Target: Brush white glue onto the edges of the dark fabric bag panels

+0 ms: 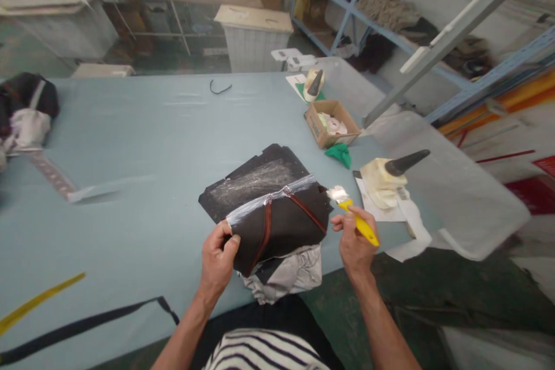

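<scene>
My left hand (220, 255) pinches the left edge of a dark leather-like panel (249, 238) with two reddish-brown strips across it. A whitish wet band runs along the panel's far edge. Grey crumpled fabric (299, 274) hangs from its near side, over the table edge. Under the panel's far side lies a black board (255, 176) with pale smears. My right hand (358, 240) is closed around a yellow-handled brush (363, 228). White paste coats the bristles, which are just right of the panel and appear apart from it.
A glue-smeared container with a black nozzle (384, 182) stands to the right on white card. Beyond it are a green cloth (339, 154), a cardboard box (323, 137) and another bottle (313, 85). Black strap (104, 322) and yellow strip (43, 302) lie at left. A metal post (433, 52) rises at right.
</scene>
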Available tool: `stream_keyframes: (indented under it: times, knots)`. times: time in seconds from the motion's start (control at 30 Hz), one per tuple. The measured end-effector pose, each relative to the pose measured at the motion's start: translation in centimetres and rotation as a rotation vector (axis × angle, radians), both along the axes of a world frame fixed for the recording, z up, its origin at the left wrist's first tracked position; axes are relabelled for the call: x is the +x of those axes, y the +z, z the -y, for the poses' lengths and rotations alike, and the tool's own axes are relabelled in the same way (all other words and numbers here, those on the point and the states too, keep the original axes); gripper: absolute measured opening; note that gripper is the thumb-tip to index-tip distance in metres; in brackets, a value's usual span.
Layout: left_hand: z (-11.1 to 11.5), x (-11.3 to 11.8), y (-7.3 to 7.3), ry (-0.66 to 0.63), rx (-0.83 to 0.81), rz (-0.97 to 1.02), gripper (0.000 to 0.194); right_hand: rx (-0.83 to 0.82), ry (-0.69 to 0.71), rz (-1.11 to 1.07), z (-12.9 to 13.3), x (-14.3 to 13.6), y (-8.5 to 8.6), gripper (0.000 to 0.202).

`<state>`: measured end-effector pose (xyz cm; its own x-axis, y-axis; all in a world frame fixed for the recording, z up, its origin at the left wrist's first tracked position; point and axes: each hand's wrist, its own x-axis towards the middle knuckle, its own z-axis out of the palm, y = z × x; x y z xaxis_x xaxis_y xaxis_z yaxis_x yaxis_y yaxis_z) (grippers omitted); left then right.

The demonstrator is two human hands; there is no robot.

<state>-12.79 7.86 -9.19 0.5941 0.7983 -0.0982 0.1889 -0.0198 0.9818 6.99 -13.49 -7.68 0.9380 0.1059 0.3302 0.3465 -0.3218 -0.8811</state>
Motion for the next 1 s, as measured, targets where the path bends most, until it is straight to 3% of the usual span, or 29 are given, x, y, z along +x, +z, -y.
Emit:
stream_keyframes:
  times: [0.17, 0.27, 0.33, 0.47, 0.67, 0.8, 1.0]
  knots:
    - [0.6, 0.9, 1.4, -0.021, 0.093, -0.016, 0.021, -0.119, 0.144, 0.101, -1.7, -4.5, 0.5, 0.024]
    - [0.6, 2.4, 2.9, -0.037, 0.124, -0.027, 0.022, -0.184, 0.231, 0.173, -3.3, -7.4, 0.6, 0.014]
    - [0.7, 3.7, 3.9, -0.064, 0.148, -0.016, 0.022, -0.203, 0.265, 0.219, -4.3, -9.0, 0.4, 0.018]
    - [1.2, 5.9, 5.0, -0.13, 0.271, -0.013, 0.021, -0.212, 0.19, 0.254, -5.7, -10.9, -0.5, 0.036]
    - [2.8, 7.6, 3.8, -0.155, 0.408, -0.012, 0.023, -0.189, 0.039, 0.196, -6.6, -12.6, -1.9, 0.05]
    - [3.1, 8.2, 3.4, -0.275, 0.466, -0.036, 0.032, -0.198, -0.004, 0.19, -7.0, -13.1, -2.7, 0.049]
    - [3.8, 9.2, 5.2, -0.43, 0.444, -0.137, 0.04, -0.315, -0.095, 0.169, -8.1, -13.5, -3.5, 0.052]
